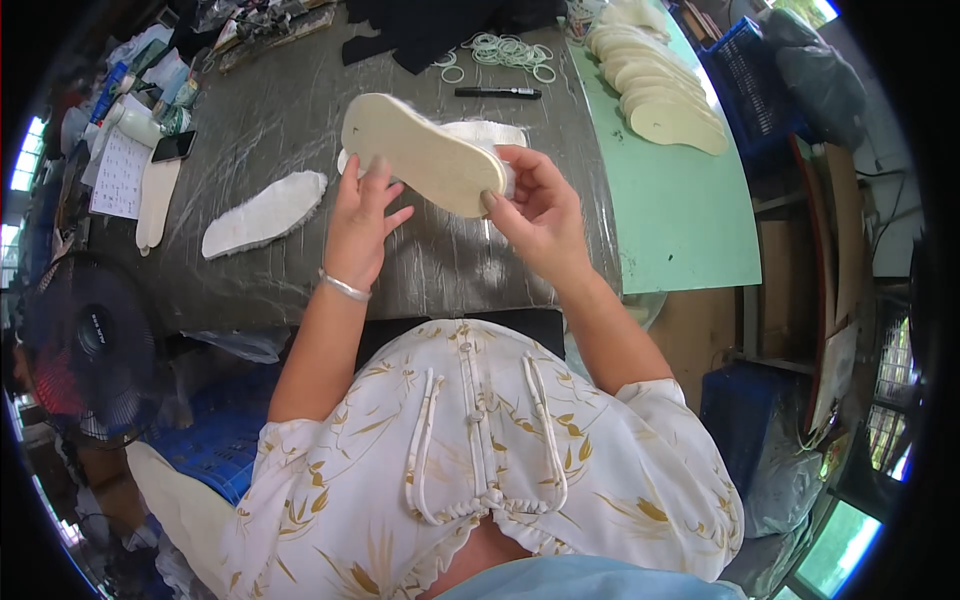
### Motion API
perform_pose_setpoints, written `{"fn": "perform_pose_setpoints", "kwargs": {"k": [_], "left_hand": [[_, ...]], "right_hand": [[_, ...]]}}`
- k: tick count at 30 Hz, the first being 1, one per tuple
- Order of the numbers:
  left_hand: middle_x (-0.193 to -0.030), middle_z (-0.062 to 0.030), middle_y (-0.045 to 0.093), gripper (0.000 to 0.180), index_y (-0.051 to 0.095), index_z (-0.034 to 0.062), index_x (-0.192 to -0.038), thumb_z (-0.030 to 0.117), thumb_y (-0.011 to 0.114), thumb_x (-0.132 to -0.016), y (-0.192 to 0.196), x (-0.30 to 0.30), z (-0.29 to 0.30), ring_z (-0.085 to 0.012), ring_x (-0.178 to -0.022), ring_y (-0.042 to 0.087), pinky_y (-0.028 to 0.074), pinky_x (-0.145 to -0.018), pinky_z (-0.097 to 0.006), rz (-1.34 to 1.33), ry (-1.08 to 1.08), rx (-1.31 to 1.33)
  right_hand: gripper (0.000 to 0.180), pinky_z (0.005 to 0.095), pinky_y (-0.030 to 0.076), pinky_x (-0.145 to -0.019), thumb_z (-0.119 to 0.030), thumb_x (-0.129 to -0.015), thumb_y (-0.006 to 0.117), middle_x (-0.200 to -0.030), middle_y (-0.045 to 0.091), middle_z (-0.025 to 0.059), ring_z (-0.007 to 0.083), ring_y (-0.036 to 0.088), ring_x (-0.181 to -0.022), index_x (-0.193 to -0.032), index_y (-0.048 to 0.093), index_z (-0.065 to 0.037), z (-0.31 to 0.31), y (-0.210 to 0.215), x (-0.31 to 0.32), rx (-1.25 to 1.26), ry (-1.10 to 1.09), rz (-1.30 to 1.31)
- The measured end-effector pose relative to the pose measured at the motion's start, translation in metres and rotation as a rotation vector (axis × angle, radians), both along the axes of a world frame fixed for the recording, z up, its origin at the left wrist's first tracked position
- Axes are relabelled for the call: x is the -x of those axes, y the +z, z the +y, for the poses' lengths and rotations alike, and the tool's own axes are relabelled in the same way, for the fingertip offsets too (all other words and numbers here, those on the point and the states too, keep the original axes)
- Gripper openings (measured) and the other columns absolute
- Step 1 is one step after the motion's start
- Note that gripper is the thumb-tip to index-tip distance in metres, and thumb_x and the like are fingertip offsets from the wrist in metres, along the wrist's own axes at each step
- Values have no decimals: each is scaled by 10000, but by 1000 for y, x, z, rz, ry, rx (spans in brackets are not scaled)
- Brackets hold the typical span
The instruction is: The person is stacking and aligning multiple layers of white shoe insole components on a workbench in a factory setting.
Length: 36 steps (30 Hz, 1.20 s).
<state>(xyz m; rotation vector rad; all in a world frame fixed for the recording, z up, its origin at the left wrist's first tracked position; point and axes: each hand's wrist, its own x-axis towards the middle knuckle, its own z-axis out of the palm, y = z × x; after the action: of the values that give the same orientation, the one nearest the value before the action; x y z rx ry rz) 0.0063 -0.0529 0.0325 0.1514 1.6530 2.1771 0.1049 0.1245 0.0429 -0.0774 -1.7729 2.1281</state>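
I hold a cream shoe insole (425, 152) up above the dark work table (270, 110), its flat side facing me. My left hand (362, 220) supports its lower edge with the fingers behind it; a silver bangle sits on that wrist. My right hand (535, 205) pinches the insole's right end between thumb and fingers. Under the insole lies a white fleecy piece (487, 131), partly hidden. A second white fleecy insole-shaped piece (265, 212) lies flat on the table to the left.
A row of overlapping cream insoles (655, 85) rests on a green board (680, 210) at right. A black marker (497, 92) and several rubber bands (505, 50) lie behind. A phone (173, 146), papers and bottles sit far left; a fan (90, 350) stands at lower left.
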Motion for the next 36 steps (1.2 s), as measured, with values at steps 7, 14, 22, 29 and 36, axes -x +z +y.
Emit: {"fn": "perform_pose_setpoints", "kwargs": {"k": [7,14,22,29,36], "left_hand": [[-1327,-148,509,462,569,2,-1235,177,707,-830,40,-27,-29,-254,-1150,552,449,-940,-334,1126,51,330],[-1146,-140,634,242,607,-45,-1152,27,544,-929,70,-16,-56,-173,-1023,605,474,-882,-277,902,83,135],[-1063,-113,657,235,616,-52,-1129,67,563,-933,81,-4,-58,-126,-942,608,471,-833,-240,781,22,63],[-911,-56,672,335,646,-43,-1065,260,572,-945,146,61,-58,-93,-778,628,524,-716,-243,575,-238,148],[-811,-25,660,264,679,-9,-966,243,635,-899,235,104,-45,-79,-709,616,513,-648,-229,561,-564,350]], "right_hand": [[544,256,544,-741,-58,-841,652,-1066,589,89,126,616,-909,-1307,385,29,-47,60,23,282,237,26],[253,224,495,-649,-12,-855,642,-855,602,42,91,591,-741,-1107,659,-33,-44,78,46,-294,174,304],[224,286,479,-562,-7,-730,731,-852,610,58,163,587,-669,-945,704,-65,-38,93,61,-869,-129,658],[251,293,462,-599,-73,-615,726,-902,624,41,192,597,-725,-857,657,-72,-34,124,106,-1228,-417,1032],[267,301,463,-688,-111,-651,654,-958,616,37,195,608,-806,-913,626,-71,-15,176,134,-1460,-480,1318]]}}
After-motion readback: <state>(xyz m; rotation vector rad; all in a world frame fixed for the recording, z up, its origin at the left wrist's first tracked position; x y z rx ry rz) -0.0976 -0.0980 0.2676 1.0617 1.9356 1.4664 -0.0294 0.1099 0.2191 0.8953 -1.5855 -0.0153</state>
